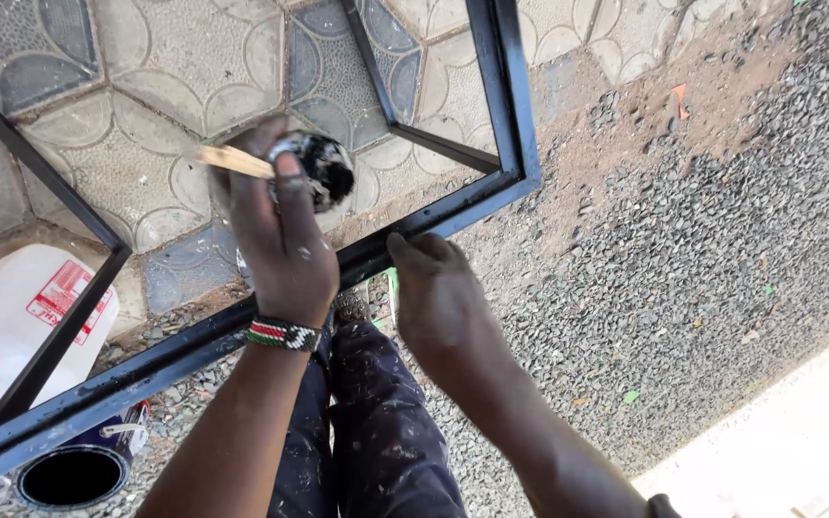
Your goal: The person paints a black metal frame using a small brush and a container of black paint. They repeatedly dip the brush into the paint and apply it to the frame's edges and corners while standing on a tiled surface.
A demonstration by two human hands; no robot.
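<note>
While the frame rests on the ground, the work is mid-course:

Left hand: the left hand (275, 245) is closed around a paintbrush (285, 165) with a pale wooden handle, its black-loaded bristles beside the inner bar.
Right hand: the right hand (438, 297) presses on the metal frame (491, 187) near its corner, fingers curled over the bar, steadying rather than gripping anything loose.
Frame position: it lies tilted across patterned paving tiles (146, 144) and gravel (702, 221).
Done: the visible bars look glossy black, seemingly already coated.
Left: I judge that touch-ups remain near the corner; uncoated patches are hard to make out.
Supplies: an open paint tin (74, 470) and a white jerrycan (2, 326) sit at lower left.
Hidden: the frame's far ends are cut off, and the hand covers the brush ferrule.
</note>
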